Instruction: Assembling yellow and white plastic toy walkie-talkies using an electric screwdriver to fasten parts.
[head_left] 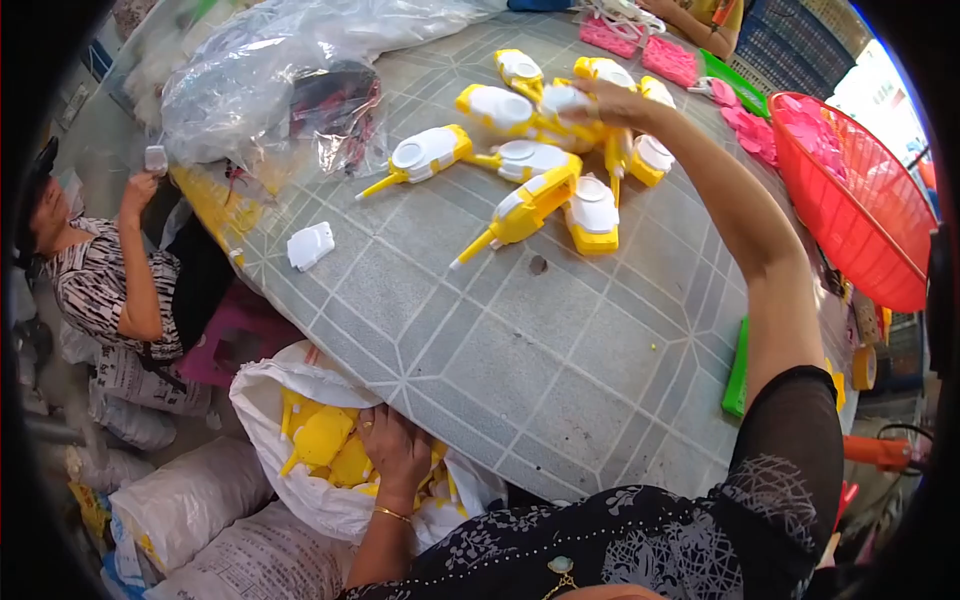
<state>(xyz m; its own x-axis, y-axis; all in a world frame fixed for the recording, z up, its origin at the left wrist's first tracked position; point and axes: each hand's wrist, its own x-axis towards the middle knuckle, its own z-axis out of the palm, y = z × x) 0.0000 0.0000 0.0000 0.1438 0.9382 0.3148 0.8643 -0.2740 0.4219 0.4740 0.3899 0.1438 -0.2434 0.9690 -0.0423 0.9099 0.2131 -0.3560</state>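
My left hand (393, 450) reaches into an open white woven sack (262, 395) at the table's near left edge. It rests on loose yellow plastic parts (325, 437); its fingertips are hidden among them. With my arm stretched far across the table, my right hand (608, 104) is over a pile of yellow-and-white plastic pieces. It touches a white-topped piece (562, 98), but motion blurs the fingers. Several similar pieces lie around it, some with a thin yellow rod, such as the near piece (522, 212) and the left piece (428, 152).
A loose white part (311, 246) lies on the tiled-pattern table (520, 375). Clear plastic bags (250, 90) cover the far left. A red basket (850, 215) with pink parts stands right. At left, a person (110, 265) holds a small white part. Full sacks (190, 500) lie below.
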